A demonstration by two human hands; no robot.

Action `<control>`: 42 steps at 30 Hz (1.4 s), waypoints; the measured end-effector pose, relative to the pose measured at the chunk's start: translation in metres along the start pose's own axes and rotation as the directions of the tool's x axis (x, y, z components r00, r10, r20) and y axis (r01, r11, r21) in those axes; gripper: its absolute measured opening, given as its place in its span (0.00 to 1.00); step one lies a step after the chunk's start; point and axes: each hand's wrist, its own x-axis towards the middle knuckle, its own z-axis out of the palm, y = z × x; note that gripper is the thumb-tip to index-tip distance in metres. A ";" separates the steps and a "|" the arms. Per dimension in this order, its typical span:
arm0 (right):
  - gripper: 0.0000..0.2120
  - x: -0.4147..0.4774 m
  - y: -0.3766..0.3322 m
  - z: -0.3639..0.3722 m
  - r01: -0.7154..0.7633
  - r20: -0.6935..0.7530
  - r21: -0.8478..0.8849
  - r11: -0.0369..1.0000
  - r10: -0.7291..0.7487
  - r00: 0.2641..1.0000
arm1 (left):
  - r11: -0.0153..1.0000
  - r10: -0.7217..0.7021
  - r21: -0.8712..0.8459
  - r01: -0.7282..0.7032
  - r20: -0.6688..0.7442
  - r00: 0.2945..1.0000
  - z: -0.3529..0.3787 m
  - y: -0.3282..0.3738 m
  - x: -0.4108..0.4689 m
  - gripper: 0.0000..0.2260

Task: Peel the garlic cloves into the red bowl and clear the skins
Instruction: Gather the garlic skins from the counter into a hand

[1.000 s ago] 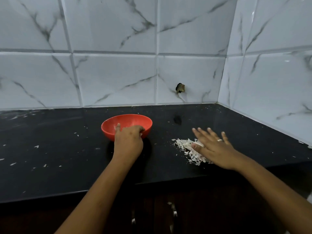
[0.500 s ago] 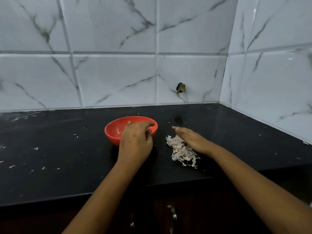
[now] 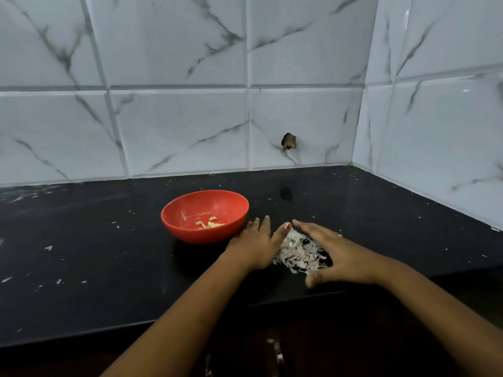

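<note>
A red bowl [image 3: 202, 237] stands on the black worktop [image 3: 81, 240], about midway between its back and front edges and a little left of the middle; a few peeled garlic cloves [image 3: 209, 225] lie in the bottom of it, pale against the red. Just to the right of the bowl, nearer the front edge, a loose pile of white garlic skins [image 3: 298, 253] sits between the two hands.

The left hand [image 3: 254, 248] lies flat on the worktop with its fingers straight and close together, holding nothing; its outer edge is just beside the bowl's wall (whether it touches I cannot tell), and its thumb [image 3: 281, 232] reaches out to the pile's left side. The right hand [image 3: 337, 257] rests on the far side of the pile, fingers [image 3: 307, 227] straight and stretched towards the back edge, thumb spread wide along the front of the skins; it grips nothing, and a ring [image 3: 339, 235] shows on one finger.

Small white flecks of skin [image 3: 48, 248] are scattered over the left part of the worktop; behind it rises a marble-patterned tile wall [image 3: 177, 126], which turns at the back right corner; a dark hole [image 3: 289, 141] breaks one tile above the back edge.
</note>
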 end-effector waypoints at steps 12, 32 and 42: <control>0.32 0.052 -0.039 0.021 -0.144 -0.277 -0.367 0.919 0.040 0.960 | 0.556 -0.071 -0.831 0.026 -0.017 0.997 0.008 0.013 0.010 0.67; 0.09 0.060 -0.031 0.013 -0.181 -0.428 0.065 0.981 0.191 0.883 | 0.439 -0.317 -0.892 -0.105 -0.263 0.911 0.026 0.048 0.012 0.20; 0.12 -0.035 0.015 -0.026 0.339 -0.393 0.916 0.216 0.662 0.639 | -0.103 -0.173 -0.958 -0.268 -0.248 0.953 0.048 0.177 -0.004 0.17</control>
